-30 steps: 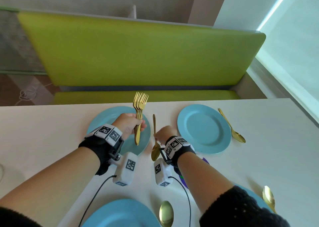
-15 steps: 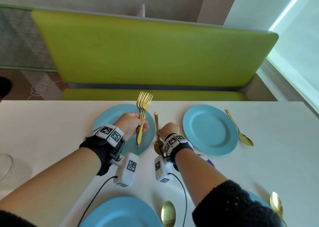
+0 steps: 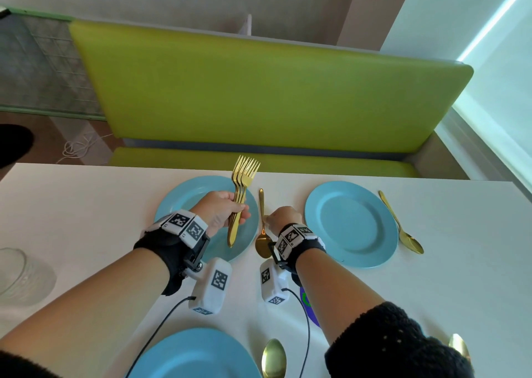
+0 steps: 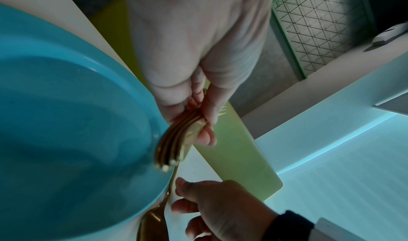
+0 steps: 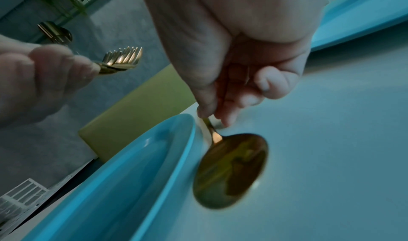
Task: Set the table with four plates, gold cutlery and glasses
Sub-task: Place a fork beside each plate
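Observation:
My left hand [image 3: 230,208] grips a bundle of gold forks [image 3: 241,187] upright above the far left blue plate [image 3: 184,196], tines fanned at the top. In the left wrist view the fork handles [image 4: 176,140] stick out below my curled fingers. My right hand [image 3: 280,215] pinches the handle of a gold spoon [image 3: 262,242] just right of that plate; the spoon bowl [image 5: 232,175] lies on or just over the white table beside the plate rim [image 5: 176,148]. A second blue plate [image 3: 351,222] has a gold spoon [image 3: 403,228] on its right.
Two more blue plates [image 3: 195,354] sit at the near edge, each with a gold spoon [image 3: 273,357] to its right. A clear glass [image 3: 14,274] stands at the far left. A green bench [image 3: 259,90] runs behind the white table [image 3: 86,205].
The spoon in my right hand has come down and closer to the plate's right edge, bowl toward me. My left hand with the forks has barely moved.

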